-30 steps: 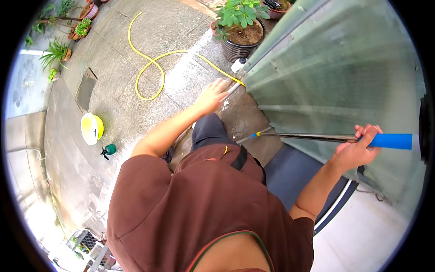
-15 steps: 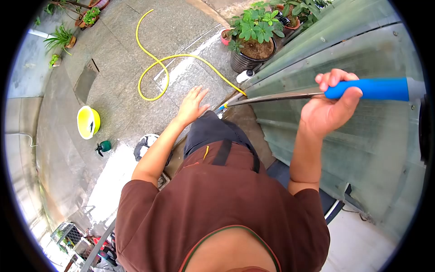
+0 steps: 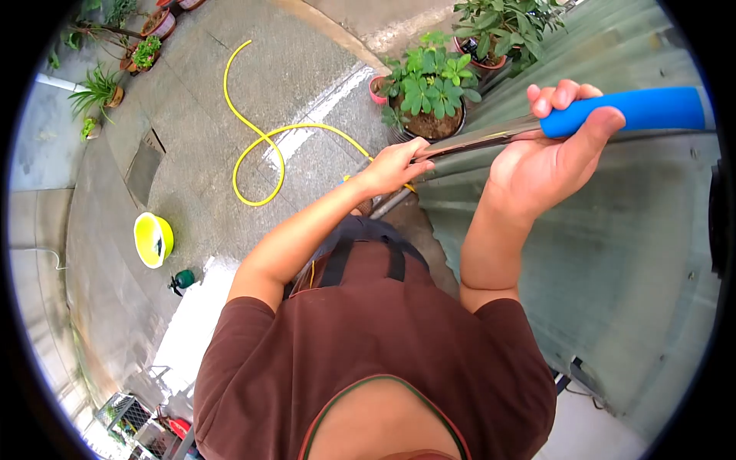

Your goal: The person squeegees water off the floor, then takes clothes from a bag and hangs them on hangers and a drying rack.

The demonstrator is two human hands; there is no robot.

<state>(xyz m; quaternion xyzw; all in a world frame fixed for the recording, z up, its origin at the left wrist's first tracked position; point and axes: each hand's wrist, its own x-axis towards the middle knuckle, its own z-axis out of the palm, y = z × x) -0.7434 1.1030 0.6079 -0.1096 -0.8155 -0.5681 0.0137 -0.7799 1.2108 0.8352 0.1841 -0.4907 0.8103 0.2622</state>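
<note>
From my remote seat, going left to right, I see a yellow basin on the paved floor, a green bottle just below it in view, then a yellow hose lying in a loop. My left arm angles up and across, elbow bent, and the left hand reaches out with fingers and thumb closed around the slim metal shaft of the pole. A leafy potted plant stands beyond that hand. The pole slants up from the left hand to the right, where my right forearm rises steeply. The right hand has its palm turned up toward me, fingertips curled over the far side and thumb laid along the near side of the blue grip, clasping it. The green corrugated panel fills the right side, behind the blue grip.
</note>
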